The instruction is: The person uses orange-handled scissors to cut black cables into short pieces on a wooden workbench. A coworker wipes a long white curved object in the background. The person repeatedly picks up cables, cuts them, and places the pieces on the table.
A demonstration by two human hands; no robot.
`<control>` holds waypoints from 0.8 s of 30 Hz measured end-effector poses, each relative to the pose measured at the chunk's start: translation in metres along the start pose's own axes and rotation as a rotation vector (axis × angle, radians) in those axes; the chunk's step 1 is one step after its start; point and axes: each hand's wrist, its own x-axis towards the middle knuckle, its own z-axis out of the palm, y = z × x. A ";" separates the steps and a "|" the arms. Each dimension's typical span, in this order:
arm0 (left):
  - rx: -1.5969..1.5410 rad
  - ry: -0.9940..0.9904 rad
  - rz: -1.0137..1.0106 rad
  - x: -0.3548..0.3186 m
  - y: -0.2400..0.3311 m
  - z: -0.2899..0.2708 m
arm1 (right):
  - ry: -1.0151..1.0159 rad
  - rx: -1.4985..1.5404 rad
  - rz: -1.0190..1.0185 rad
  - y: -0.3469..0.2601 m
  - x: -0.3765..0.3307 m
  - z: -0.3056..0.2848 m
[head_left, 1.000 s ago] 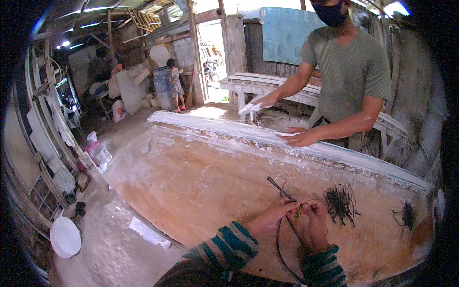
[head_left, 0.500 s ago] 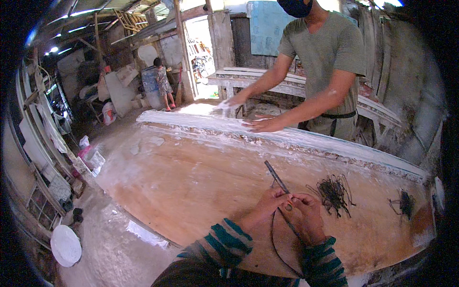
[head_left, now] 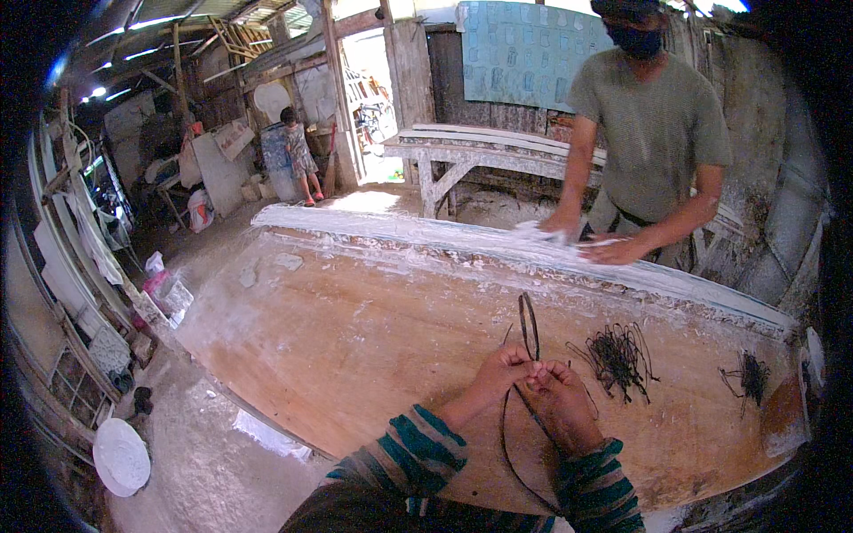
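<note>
A thin black flexible strip (head_left: 507,435) is pinched between my two hands over a wooden tabletop (head_left: 355,346). Its upper part stands up as a narrow loop above my fingers, and its long tail curves down toward my body. My left hand (head_left: 498,377) closes on it from the left. Fingertips of my right hand (head_left: 569,404) meet the left ones at the base of the loop. Just right of my hands lies a tangled pile of black strips (head_left: 617,360). A smaller black bundle (head_left: 751,377) sits farther right.
Along the table's far edge runs a long white-coated strip (head_left: 409,233). Behind it a masked co-worker (head_left: 653,142) has both hands on it. A white-coated bench (head_left: 471,155) stands beyond. At lower left, a round white basin (head_left: 123,457) rests on the floor. Another person (head_left: 300,155) stands near the doorway.
The strip's upper part, a single slanting length before, now shows as an upright loop. The co-worker's hands have moved right along the white strip. My hands stay nearly in place.
</note>
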 end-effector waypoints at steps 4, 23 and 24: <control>-0.046 -0.015 -0.043 -0.001 0.007 -0.002 | 0.028 0.023 0.032 -0.007 -0.004 0.011; -0.062 -0.067 -0.160 -0.005 0.019 0.007 | -0.107 -0.563 -0.246 0.013 0.011 -0.039; -0.035 -0.071 -0.145 -0.004 0.019 0.005 | -0.119 -0.693 -0.317 0.010 0.011 -0.036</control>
